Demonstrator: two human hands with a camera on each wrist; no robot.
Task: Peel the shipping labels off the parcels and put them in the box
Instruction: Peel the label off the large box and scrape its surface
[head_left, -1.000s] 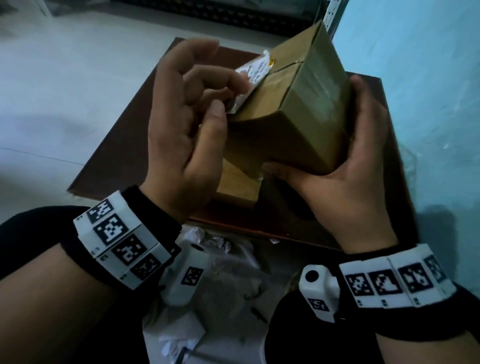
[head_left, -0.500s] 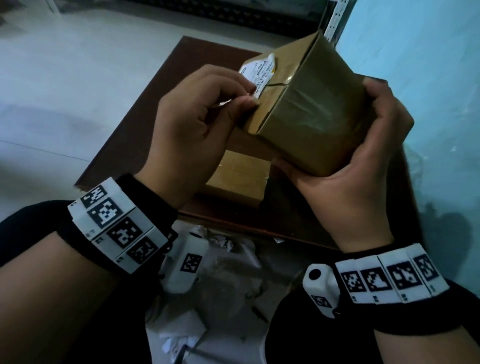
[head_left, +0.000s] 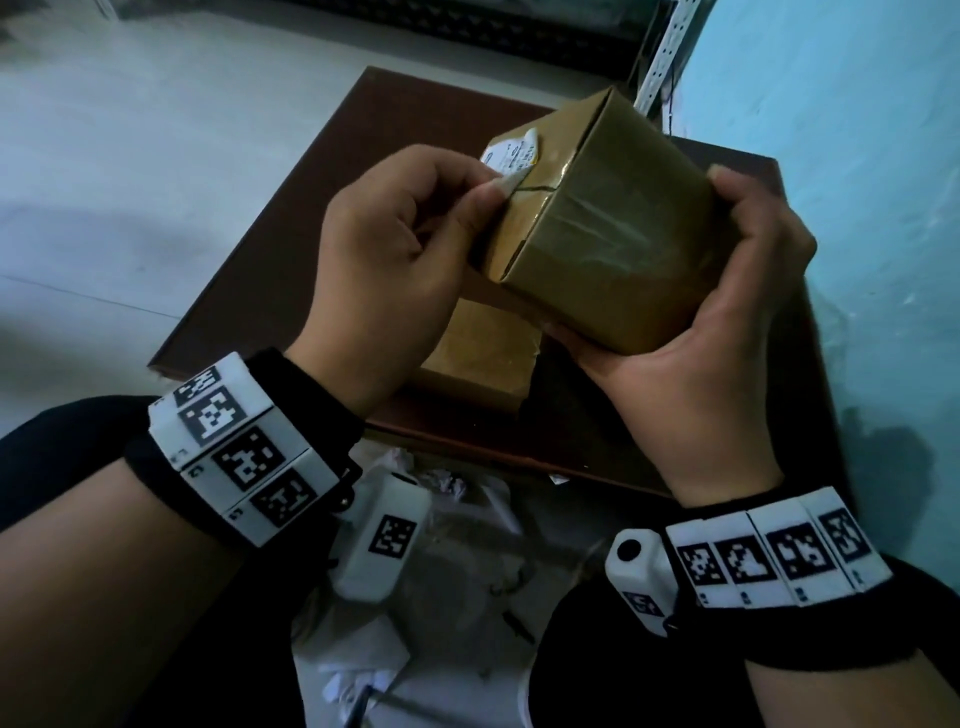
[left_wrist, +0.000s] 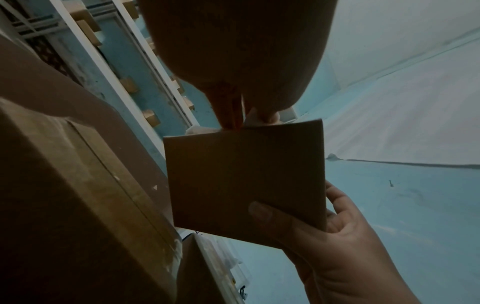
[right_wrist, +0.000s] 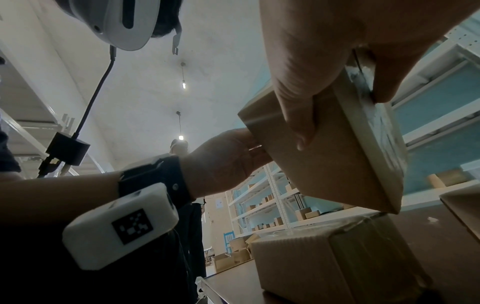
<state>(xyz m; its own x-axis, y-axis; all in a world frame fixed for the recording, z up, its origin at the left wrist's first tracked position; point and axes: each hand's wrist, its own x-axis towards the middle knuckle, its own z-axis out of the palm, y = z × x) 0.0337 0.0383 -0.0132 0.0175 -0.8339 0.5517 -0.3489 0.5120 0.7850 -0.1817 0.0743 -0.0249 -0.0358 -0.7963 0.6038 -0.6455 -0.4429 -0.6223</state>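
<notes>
A brown cardboard parcel is held up over a dark brown board. My right hand grips it from below and from its right side, thumb under, fingers curled over the far edge. A white shipping label sits on the parcel's top left face, partly lifted and curled. My left hand pinches the label's near corner between thumb and forefinger. In the left wrist view the parcel shows its plain underside, with the label's edge peeking above. The right wrist view shows the parcel gripped.
A second, smaller brown parcel lies on the board under the held one. Crumpled white paper scraps lie in an open container near my lap. A teal wall stands close on the right. Shelving with boxes lines the room.
The parcel has been tilted and raised in my right hand. My left hand went from spread fingers at the label to a closed pinch on its corner, and the label has curled up.
</notes>
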